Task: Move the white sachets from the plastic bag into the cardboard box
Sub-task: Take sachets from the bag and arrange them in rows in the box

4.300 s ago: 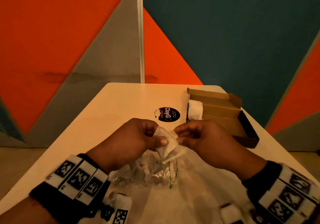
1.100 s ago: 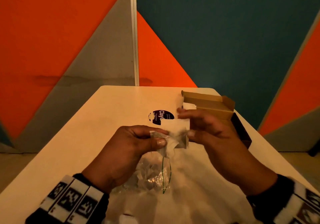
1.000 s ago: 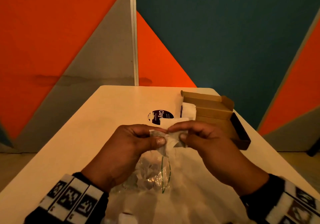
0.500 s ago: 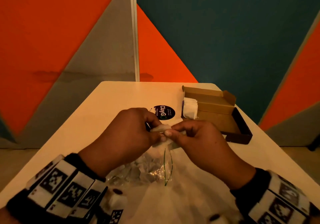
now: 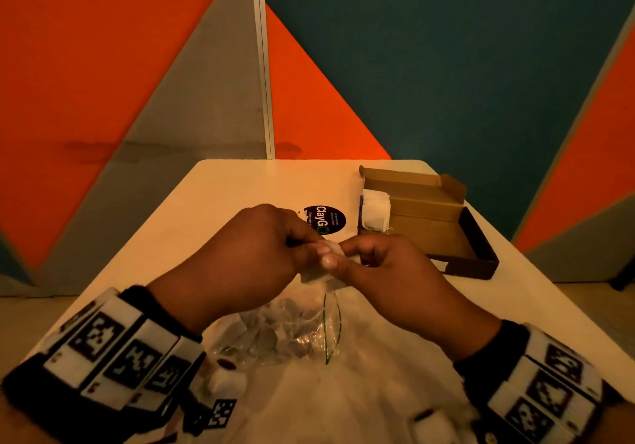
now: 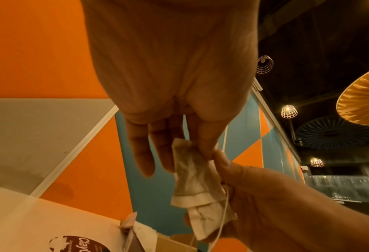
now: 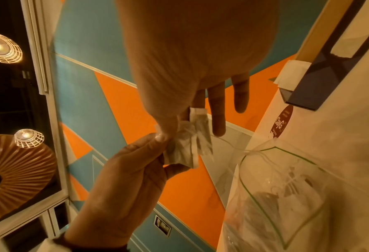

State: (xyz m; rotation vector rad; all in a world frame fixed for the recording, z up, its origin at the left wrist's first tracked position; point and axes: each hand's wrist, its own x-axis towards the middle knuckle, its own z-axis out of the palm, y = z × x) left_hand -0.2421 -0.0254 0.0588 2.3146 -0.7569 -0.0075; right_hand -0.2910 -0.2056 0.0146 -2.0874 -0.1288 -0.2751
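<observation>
Above the open mouth of a clear plastic bag (image 5: 292, 337), both hands meet and pinch a small crumpled bunch of white sachets (image 5: 314, 276). My left hand (image 5: 311, 247) holds its top between thumb and fingers. My right hand (image 5: 345, 254) pinches it from the right. In the left wrist view two sachets (image 6: 192, 175) hang overlapped, with a thin thread trailing down. The right wrist view shows the same sachets (image 7: 190, 146) and the bag (image 7: 287, 196) with more sachets inside. The cardboard box (image 5: 412, 175) lies open at the far right, with white sachets (image 5: 376, 211) stacked at its left end.
A round dark sticker (image 5: 324, 220) is on the pale table (image 5: 223, 210), just beyond my hands and left of the box. The table ends against an orange, grey and teal wall. Both wrists wear bands with black-and-white markers.
One second ago my right hand held a sachet flat and slightly apart. It has since closed in on the left hand, and both now pinch the sachets together as one bunch.
</observation>
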